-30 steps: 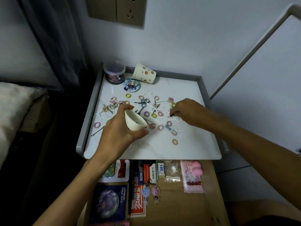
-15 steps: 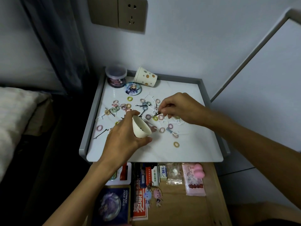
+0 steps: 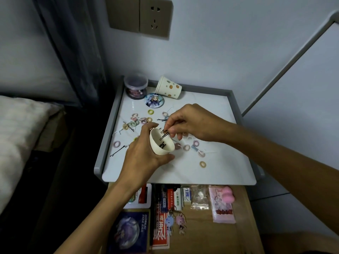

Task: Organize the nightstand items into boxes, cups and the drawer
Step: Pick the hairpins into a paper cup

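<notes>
few pins in so far: small white cup point(image 3: 162, 143), gripped in my left hand point(image 3: 145, 156), holds a couple bobby pins; right hand point(image 3: 192, 123) pinches 2 more pins point(image 3: 165, 134) at its rim. most stuff unsorted round the cup: hair ties point(image 3: 202, 164), loose pins point(image 3: 119, 151). well behind it: paper cup point(image 3: 169, 87) tipped over, inside unseen; lidded jar point(image 3: 135, 87) w/ smth dark. open drawer point(image 3: 201, 231), nearer me than the cup, has cards, packets.

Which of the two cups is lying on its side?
The dotted paper cup at the back of the nightstand, beside the round jar. The plain white cup is held off the surface in the left hand.
</notes>
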The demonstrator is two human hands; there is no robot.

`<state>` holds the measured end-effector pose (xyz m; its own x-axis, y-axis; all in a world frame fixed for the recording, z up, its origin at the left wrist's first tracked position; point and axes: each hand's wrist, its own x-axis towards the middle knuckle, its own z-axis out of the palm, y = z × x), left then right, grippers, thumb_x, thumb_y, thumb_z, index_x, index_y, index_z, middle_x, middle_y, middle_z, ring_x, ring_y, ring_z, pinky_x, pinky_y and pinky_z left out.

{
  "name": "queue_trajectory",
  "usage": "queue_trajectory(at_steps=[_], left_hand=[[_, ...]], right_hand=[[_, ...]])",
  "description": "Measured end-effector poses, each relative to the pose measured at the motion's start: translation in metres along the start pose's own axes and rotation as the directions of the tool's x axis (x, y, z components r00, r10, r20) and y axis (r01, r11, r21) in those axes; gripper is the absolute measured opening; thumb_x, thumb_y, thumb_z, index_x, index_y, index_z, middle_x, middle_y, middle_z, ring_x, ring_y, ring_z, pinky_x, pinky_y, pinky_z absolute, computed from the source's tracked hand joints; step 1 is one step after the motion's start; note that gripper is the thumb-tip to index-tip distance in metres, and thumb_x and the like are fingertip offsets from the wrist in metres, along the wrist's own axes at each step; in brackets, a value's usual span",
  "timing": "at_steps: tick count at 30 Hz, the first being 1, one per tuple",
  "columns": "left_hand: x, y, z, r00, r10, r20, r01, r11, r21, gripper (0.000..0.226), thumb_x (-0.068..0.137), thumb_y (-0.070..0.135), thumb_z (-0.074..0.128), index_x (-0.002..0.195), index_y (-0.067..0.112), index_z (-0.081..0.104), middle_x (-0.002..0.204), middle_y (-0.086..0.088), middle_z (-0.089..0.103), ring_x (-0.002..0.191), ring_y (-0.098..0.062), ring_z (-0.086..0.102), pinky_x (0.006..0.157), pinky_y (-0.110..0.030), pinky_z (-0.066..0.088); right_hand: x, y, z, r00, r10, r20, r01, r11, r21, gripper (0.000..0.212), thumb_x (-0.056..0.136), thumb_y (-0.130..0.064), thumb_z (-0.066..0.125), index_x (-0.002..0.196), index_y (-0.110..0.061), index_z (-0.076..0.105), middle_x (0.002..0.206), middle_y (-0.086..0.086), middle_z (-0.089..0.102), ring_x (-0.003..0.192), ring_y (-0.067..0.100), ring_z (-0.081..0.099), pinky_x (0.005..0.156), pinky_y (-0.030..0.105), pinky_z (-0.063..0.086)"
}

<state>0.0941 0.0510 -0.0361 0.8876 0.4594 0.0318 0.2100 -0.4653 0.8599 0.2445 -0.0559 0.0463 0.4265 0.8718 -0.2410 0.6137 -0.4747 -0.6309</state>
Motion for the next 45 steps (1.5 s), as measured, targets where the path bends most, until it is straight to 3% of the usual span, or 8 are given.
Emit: queue_trajectory(at_steps=[5,10,13,16,24,28,36,45], left_hand=[[0.001,-0.003,0.0,1.0,-0.001,-0.006,0.001,0.999,-0.037,0.086,0.064,0.027,0.092,0.134,0.032,0.041,0.106,0.012,0.063,0.09,-0.01,0.061,0.069,-0.019,0.046],[0.003,-0.005,-0.003,0.998,-0.016,-0.055,0.014,0.999,-0.041,0.084,0.062,0.03,0.092,0.131,0.034,0.044,0.111,0.013,0.06,0.097,-0.011,0.059,0.07,-0.017,0.043],[0.007,-0.005,-0.012,0.993,-0.003,-0.116,-0.001,0.999,-0.036,0.078,0.062,0.033,0.092,0.124,0.038,0.044,0.109,0.014,0.062,0.098,-0.014,0.06,0.078,-0.031,0.05],[0.013,-0.006,-0.025,0.988,-0.029,-0.153,0.022,0.999,-0.045,0.076,0.062,0.03,0.092,0.122,0.036,0.045,0.102,0.019,0.061,0.096,-0.015,0.062,0.08,-0.039,0.053],[0.016,-0.007,-0.028,0.989,-0.045,-0.143,0.036,0.997,-0.067,0.077,0.061,0.03,0.092,0.123,0.035,0.047,0.106,0.016,0.064,0.1,-0.019,0.063,0.084,-0.044,0.053],[0.014,-0.007,-0.027,0.989,-0.065,-0.137,0.054,0.995,-0.078,0.075,0.061,0.032,0.092,0.12,0.038,0.046,0.106,0.016,0.063,0.099,-0.02,0.062,0.082,-0.046,0.054],[0.014,-0.001,-0.026,0.99,-0.06,-0.125,0.05,0.995,-0.082,0.073,0.062,0.033,0.091,0.115,0.041,0.042,0.105,0.014,0.063,0.097,-0.016,0.063,0.081,-0.039,0.053],[0.014,0.004,-0.023,0.991,-0.059,-0.121,0.049,0.995,-0.082,0.073,0.055,0.052,0.086,0.111,0.046,0.04,0.106,0.011,0.065,0.098,-0.017,0.063,0.083,-0.045,0.053]], right_hand=[[0.001,-0.003,0.005,0.995,-0.076,0.057,0.081,0.993,-0.083,0.018,0.089,-0.013,0.071,0.105,-0.018,0.076,0.089,-0.01,0.074,0.079,0.004,0.069,0.071,0.009,0.047],[0.013,0.032,-0.007,0.982,0.038,-0.186,0.0,0.98,0.201,0.013,0.092,-0.006,0.063,0.099,-0.013,0.072,0.088,0.002,0.075,0.067,0.016,0.071,0.059,0.029,0.054],[0.031,0.081,-0.009,0.951,0.126,-0.281,-0.135,0.991,-0.013,0.015,0.091,-0.007,0.064,0.098,-0.017,0.074,0.093,0.0,0.075,0.074,0.009,0.068,0.067,0.023,0.051],[0.048,0.108,0.0,0.962,0.092,-0.258,-0.16,0.953,-0.258,0.015,0.09,-0.01,0.069,0.1,-0.02,0.075,0.103,-0.001,0.073,0.088,0.01,0.064,0.078,0.023,0.051],[0.064,0.121,0.017,0.975,-0.007,-0.22,-0.082,0.915,-0.395,0.01,0.088,-0.012,0.071,0.096,-0.016,0.073,0.096,0.001,0.066,0.087,0.016,0.061,0.078,0.03,0.049],[0.059,0.129,0.016,0.954,0.072,-0.29,-0.17,0.929,-0.328,0.008,0.092,-0.01,0.065,0.097,-0.011,0.072,0.093,0.002,0.068,0.081,0.014,0.062,0.074,0.024,0.048],[0.053,0.132,-0.002,0.882,0.283,-0.376,-0.298,0.954,0.018,0.01,0.095,-0.004,0.058,0.093,-0.012,0.063,0.082,0.001,0.069,0.074,0.009,0.066,0.067,0.016,0.05],[0.048,0.142,-0.02,0.836,0.278,-0.473,-0.304,0.952,0.022,0.016,0.092,-0.004,0.058,0.093,-0.014,0.07,0.087,0.007,0.073,0.077,0.014,0.069,0.073,0.024,0.054]])
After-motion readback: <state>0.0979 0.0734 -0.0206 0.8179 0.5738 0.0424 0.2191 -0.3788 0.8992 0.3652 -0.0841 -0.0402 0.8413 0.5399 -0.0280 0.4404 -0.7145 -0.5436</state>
